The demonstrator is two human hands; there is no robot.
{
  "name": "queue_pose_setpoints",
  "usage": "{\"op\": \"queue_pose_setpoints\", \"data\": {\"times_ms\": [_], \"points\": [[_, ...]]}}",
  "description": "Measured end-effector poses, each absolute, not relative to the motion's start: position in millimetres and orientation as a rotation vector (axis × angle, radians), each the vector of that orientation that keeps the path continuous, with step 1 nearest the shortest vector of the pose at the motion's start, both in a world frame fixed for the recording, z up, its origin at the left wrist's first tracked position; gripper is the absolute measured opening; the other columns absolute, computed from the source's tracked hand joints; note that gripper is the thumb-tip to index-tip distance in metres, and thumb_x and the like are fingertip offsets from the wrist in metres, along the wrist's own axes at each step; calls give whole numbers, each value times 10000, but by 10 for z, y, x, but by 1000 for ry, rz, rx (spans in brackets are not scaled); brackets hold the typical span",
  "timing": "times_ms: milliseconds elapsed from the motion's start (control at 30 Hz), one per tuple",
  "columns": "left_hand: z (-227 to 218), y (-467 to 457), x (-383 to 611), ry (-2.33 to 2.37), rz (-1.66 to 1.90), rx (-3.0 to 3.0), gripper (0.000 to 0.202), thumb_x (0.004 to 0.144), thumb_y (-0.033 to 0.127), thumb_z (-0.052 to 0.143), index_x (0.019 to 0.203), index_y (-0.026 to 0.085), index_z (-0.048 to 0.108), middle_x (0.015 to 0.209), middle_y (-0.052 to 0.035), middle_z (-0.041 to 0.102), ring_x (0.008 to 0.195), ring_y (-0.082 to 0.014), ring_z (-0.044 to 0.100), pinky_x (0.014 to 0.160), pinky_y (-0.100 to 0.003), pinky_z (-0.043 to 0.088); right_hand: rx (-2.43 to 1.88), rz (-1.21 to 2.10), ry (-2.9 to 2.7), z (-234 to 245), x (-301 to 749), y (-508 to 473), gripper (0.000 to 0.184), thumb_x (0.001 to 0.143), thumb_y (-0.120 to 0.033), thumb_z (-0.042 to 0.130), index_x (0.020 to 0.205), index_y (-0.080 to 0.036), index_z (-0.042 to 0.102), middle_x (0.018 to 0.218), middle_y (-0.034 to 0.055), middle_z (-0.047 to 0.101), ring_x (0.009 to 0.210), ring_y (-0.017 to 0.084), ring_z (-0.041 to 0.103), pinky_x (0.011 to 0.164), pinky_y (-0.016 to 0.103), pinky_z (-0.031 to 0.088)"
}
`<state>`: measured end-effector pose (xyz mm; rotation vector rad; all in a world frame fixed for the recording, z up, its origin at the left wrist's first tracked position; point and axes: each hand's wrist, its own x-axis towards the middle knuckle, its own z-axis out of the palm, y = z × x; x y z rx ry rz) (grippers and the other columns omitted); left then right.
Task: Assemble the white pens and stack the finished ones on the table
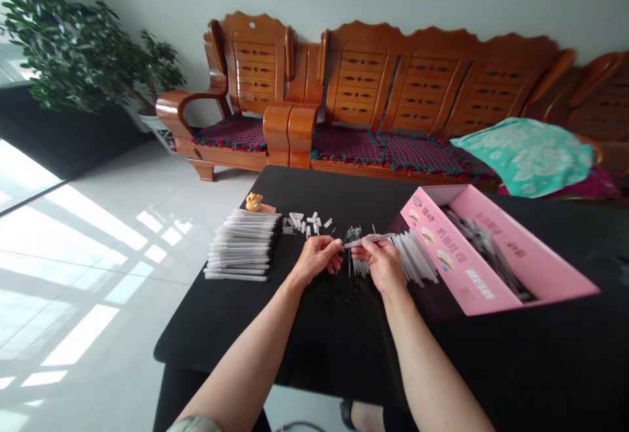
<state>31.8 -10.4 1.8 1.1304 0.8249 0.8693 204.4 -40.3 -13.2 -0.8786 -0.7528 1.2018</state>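
Note:
My right hand (pixel 382 263) pinches a whitish pen barrel (pixel 369 241), held nearly level above the black table. At the barrel's left end, my left hand (pixel 319 256) has thumb and fingers pressed together; what sits between them is too small to make out. Beneath and between the hands lies a bunch of thin pen refills (pixel 356 252). More translucent pen barrels (pixel 415 259) are laid side by side just right of my right hand. Small black pieces (pixel 339 294) are scattered in front of my wrists, and white pen caps (pixel 309 223) lie beyond my left hand.
A stack of pens (pixel 240 248) covers the table's left side, with a small yellow figurine (pixel 254 202) behind it. On the right stands a pink box (pixel 442 248) holding dark, thin items. A wooden bench (pixel 373 91) runs behind the black table (pixel 236 327).

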Motion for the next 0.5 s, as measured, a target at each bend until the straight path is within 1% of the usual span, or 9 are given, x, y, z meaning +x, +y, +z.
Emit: {"op": "queue_pose_setpoints", "data": {"times_ms": [67,167,300,400,500], "points": [[-4,-100,324,803,875,1084,437,719,517,738,718,109,585,607,-57,653,456,-116,603,402,-183,455,-883,1207,-756,-125,2034,-407,214,716,-246,811,850,-165,665,738,49,749,628,181,729,574,260,618],[-15,-96,318,754,898,975,403,692,459,782,753,107,595,649,-58,677,525,-119,637,506,-202,513,-883,1208,-759,-120,2029,-409,215,712,-245,814,847,-167,666,729,47,749,624,185,731,573,259,618],[-15,-89,290,717,886,893,396,663,410,817,804,96,620,677,-64,692,570,-118,649,590,-216,525,-878,1213,-760,-140,2044,-400,209,718,-247,807,849,-170,665,728,43,751,628,189,734,575,261,620],[-29,-81,280,692,881,872,399,628,380,844,809,94,633,687,-59,693,578,-112,643,613,-222,520,-863,1232,-741,-159,2052,-390,218,712,-250,814,850,-169,666,724,43,751,620,186,733,576,264,623],[-42,-80,288,692,901,882,394,608,363,857,801,98,637,664,-38,678,567,-103,628,598,-217,508,-855,1264,-717,-172,2056,-382,227,697,-239,825,850,-166,674,732,52,757,621,184,734,574,260,624]]}}
